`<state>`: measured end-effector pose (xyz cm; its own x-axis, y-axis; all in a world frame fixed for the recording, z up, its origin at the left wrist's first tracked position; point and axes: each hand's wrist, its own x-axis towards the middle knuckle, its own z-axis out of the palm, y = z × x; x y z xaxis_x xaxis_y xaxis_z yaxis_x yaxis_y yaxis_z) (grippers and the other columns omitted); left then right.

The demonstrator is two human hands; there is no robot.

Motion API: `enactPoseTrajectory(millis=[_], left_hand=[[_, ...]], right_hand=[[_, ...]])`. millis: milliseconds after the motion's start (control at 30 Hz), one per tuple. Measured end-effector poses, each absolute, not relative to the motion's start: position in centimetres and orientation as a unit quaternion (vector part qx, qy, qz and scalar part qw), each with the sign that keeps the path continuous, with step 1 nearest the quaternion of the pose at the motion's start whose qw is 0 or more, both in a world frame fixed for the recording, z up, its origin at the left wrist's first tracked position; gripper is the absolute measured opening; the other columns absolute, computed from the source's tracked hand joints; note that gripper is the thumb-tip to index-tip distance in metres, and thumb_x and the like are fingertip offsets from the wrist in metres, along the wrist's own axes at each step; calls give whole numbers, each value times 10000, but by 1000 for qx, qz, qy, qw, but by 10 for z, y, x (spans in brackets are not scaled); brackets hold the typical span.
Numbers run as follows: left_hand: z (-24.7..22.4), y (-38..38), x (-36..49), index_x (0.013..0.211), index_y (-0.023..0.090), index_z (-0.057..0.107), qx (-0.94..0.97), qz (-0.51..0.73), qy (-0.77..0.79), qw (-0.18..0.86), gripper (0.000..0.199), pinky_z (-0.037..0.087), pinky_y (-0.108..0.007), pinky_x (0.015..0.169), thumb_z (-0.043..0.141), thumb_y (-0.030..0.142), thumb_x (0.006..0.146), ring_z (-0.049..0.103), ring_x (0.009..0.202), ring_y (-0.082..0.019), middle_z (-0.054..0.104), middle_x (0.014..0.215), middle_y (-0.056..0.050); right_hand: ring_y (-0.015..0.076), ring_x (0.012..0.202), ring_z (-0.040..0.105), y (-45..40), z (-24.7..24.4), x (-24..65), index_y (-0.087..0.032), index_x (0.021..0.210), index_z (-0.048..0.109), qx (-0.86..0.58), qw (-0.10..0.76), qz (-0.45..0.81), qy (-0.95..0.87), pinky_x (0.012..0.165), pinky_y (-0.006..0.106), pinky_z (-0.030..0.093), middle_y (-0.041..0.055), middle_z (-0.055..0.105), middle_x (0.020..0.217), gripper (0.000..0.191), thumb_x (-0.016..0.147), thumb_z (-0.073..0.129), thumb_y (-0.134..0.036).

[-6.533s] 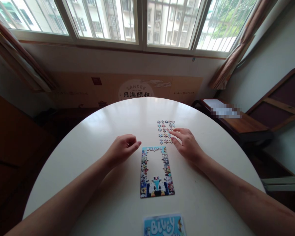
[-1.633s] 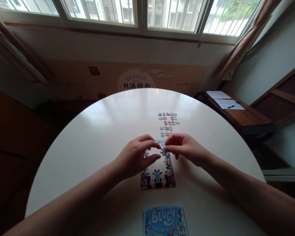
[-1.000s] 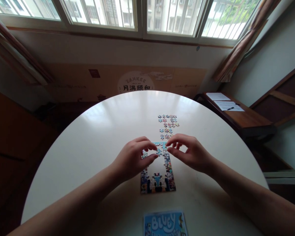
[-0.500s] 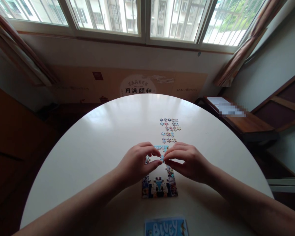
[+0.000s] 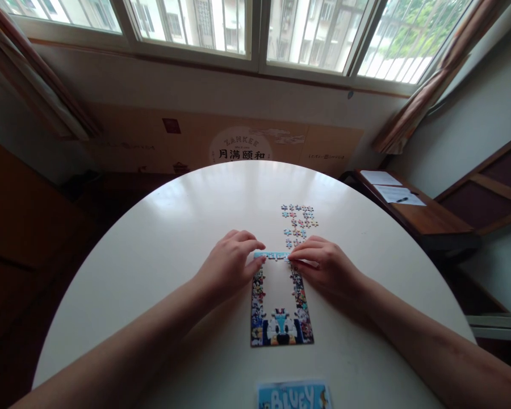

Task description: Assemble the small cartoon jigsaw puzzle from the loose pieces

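We see a partly assembled jigsaw puzzle [image 5: 282, 330] lying flat on the white round table [image 5: 162, 244], a little right of the middle of our view, between the two hands. Its border forms a tall rectangle: a pale blue strip along the far edge, crowded multicoloured sides, and a blue cartoon dog's face at the near end, while the white tabletop shows through its middle. At its far left corner we find the left hand [image 5: 230, 262], thumb and index finger parted, the thumb tip over the corner and the index tip just past the far edge. At the far right corner, the right hand [image 5: 329, 262] brings its thumb and fingertips close together in a narrow pinch over the border; we cannot tell whether a piece is between them. Just beyond the puzzle, near the right hand, we see loose pieces [image 5: 301, 224] spread in rough rows. On the near side, apart from the puzzle, a blue card [image 5: 293, 396] lettered "BLUEY" is cut off by the bottom of our view. Farther out, to the right, we notice papers [image 5: 381, 178] and a pen [image 5: 402, 199] on a wooden bench [image 5: 445, 218].
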<state>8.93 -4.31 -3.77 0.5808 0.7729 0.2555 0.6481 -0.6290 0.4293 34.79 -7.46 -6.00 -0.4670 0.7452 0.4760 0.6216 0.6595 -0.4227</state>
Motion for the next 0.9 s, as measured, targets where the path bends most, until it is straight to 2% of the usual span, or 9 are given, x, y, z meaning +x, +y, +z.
enactPoseTrajectory(millis=[300, 533, 900], left_hand=[[-40, -44, 92, 1043, 213, 747, 880, 205, 406, 139, 190, 479, -478, 991, 628, 292, 918, 616, 1076, -266, 731, 1118, -64], [-46, -40, 92, 1013, 226, 751, 890, 190, 393, 130, 166, 454, -500, 1028, 647, 288, 899, 632, 1070, -261, 733, 1114, -58], [-49, -39, 91, 1014, 226, 737, 892, 186, 389, 133, 160, 475, -478, 1005, 639, 277, 898, 627, 1080, -259, 716, 1145, -63]], right_hand=[[184, 792, 643, -75, -60, 344, -239, 924, 793, -375, 306, 59, -873, 759, 360, 537, 17, 788, 897, 144, 951, 656, -273], [186, 844, 627, -75, -59, 343, -258, 949, 797, -388, 293, 78, -870, 794, 360, 527, 21, 772, 927, 161, 959, 636, -267], [222, 957, 626, -74, -63, 347, -276, 999, 795, -400, 282, 54, -871, 868, 409, 522, 68, 714, 1040, 177, 954, 624, -270]])
